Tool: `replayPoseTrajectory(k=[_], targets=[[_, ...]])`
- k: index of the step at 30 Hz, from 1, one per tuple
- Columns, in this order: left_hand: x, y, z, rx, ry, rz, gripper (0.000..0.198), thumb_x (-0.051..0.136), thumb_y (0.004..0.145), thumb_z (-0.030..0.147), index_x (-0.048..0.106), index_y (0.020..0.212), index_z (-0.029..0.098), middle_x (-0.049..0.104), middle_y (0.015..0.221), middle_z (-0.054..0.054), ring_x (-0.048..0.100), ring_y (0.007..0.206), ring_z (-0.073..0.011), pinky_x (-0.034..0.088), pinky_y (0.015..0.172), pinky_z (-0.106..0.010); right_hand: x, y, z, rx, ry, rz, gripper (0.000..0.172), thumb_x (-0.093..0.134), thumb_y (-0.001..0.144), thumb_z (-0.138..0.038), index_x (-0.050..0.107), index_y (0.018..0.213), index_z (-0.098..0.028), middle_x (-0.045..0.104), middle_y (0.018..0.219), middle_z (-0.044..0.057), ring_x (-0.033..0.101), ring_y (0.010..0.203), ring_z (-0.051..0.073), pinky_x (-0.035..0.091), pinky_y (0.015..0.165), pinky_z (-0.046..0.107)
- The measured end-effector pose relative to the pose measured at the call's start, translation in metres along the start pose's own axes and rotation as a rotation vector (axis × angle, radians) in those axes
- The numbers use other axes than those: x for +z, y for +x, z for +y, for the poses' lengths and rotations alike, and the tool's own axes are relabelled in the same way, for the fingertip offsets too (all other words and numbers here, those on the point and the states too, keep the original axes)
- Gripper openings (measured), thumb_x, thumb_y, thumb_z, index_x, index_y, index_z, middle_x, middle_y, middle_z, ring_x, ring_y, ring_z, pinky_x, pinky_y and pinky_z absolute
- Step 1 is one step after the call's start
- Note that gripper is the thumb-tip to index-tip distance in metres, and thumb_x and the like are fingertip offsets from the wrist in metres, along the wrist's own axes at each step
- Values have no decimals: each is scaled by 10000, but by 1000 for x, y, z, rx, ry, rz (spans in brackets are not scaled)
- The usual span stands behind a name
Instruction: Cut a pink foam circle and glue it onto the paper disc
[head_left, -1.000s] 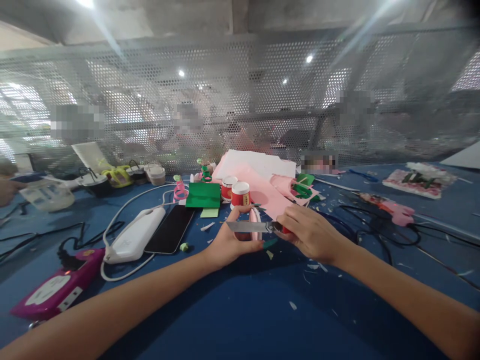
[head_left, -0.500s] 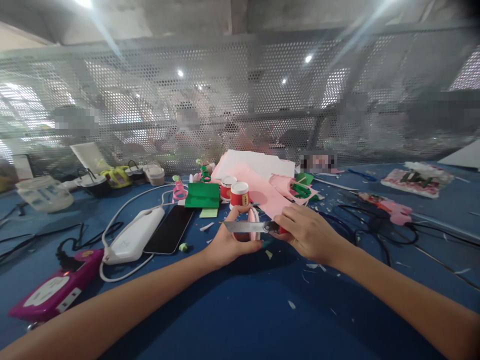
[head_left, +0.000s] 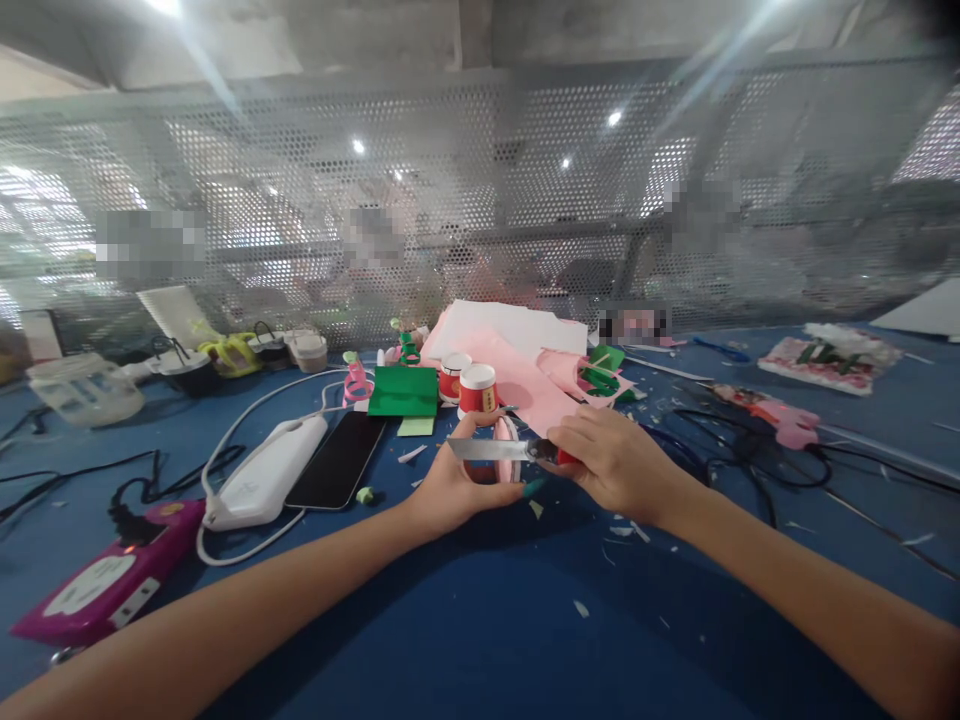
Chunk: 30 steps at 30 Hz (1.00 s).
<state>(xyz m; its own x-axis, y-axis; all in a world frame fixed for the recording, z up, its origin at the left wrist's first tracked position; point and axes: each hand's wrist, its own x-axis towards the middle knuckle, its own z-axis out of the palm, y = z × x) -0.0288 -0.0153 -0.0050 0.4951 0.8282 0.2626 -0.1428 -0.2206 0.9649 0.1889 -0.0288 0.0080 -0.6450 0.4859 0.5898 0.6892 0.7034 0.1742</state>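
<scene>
My right hand (head_left: 611, 460) is closed around the red handles of a pair of scissors (head_left: 501, 450), whose shut metal blades point left. My left hand (head_left: 457, 485) pinches a small pink paper piece (head_left: 508, 437) that stands against the blades. Both hands hover just above the blue table (head_left: 480, 620), near its middle. A small green scrap (head_left: 534, 487) sticks out below my left fingers.
Behind the hands stand two red-and-white cups (head_left: 478, 389), green paper (head_left: 405, 391) and pink paper sheets (head_left: 525, 375). To the left lie a black phone (head_left: 337, 460), a white power bank (head_left: 262, 485) with cable and a magenta device (head_left: 101, 585). Black cables (head_left: 750, 450) run on the right. A perforated metal screen closes the back.
Both hands with the scissors and pink piece have barely shifted. At the far left, another person's hand seen a second ago is gone from view.
</scene>
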Motion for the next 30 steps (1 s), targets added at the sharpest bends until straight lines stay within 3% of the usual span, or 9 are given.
replayPoseTrajectory(k=[8,11,18,30], targets=[[-1,0,-2,18,55,-30,685,796,583,181,433,1161,231,504,1196,-88,589,977,-230,511,834,-403,0,1,-1,14,43,12,186,404,920,-288,542,876,-171,587,755,58,465,710,183,321,634,308],[1,0,-2,21,77,-37,686,801,568,169,444,1151,223,519,1167,-85,576,1017,-249,502,850,-413,0,3,-2,26,42,23,208,398,923,-305,546,882,-164,580,745,61,463,702,183,328,632,309],[1,1,1,-18,-43,45,676,810,553,172,451,1123,232,569,929,-6,596,770,-145,502,734,-327,-4,-1,5,-40,43,49,179,405,916,-272,543,867,-167,579,743,59,450,710,187,335,643,313],[2,1,2,-33,-46,8,686,825,513,144,453,1085,217,574,921,-12,601,771,-154,515,734,-346,-3,1,2,-13,88,-9,152,430,906,-269,533,849,-174,584,735,53,464,706,184,336,637,297]])
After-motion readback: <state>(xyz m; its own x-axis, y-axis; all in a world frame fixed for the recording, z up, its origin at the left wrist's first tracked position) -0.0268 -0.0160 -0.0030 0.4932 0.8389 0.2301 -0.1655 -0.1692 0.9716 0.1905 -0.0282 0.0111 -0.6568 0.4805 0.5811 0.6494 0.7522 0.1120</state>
